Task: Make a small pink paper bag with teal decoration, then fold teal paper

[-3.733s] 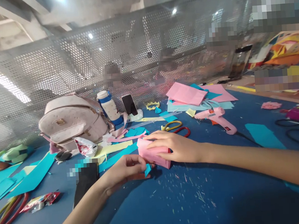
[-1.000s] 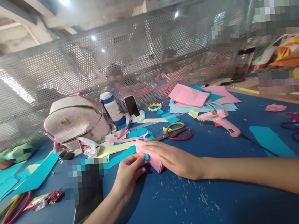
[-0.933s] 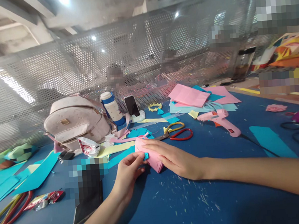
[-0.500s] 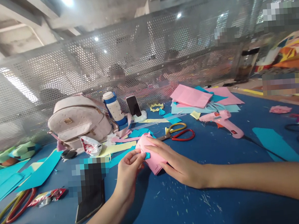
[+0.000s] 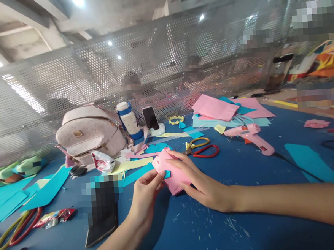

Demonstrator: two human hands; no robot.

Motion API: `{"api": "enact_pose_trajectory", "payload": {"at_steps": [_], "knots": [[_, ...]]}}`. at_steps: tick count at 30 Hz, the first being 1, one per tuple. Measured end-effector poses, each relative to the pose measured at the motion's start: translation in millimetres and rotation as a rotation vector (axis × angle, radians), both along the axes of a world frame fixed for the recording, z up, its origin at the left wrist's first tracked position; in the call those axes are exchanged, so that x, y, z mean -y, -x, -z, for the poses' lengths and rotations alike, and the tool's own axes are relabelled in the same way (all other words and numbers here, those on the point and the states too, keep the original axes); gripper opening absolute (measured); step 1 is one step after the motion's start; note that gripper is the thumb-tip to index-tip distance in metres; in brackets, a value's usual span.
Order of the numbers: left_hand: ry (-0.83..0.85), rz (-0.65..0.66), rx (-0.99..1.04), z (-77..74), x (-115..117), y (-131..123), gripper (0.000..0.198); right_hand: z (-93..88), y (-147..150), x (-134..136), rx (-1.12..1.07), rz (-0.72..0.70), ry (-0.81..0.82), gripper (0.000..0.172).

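Head view: pink ppr [image 5: 173, 181] looks part-worked, folded flat-sided w/ small slit-like marks, over matte blue tabletop [image 5: 234, 230]. R hand [image 5: 201, 185] grips it; L hand [image 5: 145, 187] pinches a stiff blue scrap [image 5: 167, 174] at its L side. Can't tell if scrap's fixed yet, fingers cover it. Smooth plastic glue gun [image 5: 255, 134] lies nearby, untouched.

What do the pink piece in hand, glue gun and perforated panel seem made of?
Pink piece: matte paper or thin card, judging by its bent, thin sheet.
Glue gun: probably smooth plastic, from its moulded pink body.
Panel: likely dull metal, grey with rows of holes, though plastic is possible.
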State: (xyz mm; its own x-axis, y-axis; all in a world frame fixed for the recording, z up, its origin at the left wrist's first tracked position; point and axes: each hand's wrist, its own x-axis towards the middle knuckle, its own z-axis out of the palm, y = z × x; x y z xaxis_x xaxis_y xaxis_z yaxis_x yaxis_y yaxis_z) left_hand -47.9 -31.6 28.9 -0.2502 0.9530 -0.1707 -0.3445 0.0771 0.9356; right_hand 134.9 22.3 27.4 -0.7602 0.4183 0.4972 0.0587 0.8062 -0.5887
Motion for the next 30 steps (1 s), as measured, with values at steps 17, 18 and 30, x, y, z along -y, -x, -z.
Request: {"api": "enact_pose_trajectory", "payload": {"at_steps": [17,18,30], "knots": [[-0.005,0.029,-0.121,8.0,2,-1,0.034,0.3,1,-3,0.052,0.024,-0.030,0.061],[-0.007,0.020,-0.116,6.7,3,-2,0.034,-0.1,1,-3,0.048,0.038,-0.016,0.057],[0.038,0.016,-0.276,10.4,0,1,0.038,-12.8,1,-9,-0.001,0.146,0.026,0.014]]}}
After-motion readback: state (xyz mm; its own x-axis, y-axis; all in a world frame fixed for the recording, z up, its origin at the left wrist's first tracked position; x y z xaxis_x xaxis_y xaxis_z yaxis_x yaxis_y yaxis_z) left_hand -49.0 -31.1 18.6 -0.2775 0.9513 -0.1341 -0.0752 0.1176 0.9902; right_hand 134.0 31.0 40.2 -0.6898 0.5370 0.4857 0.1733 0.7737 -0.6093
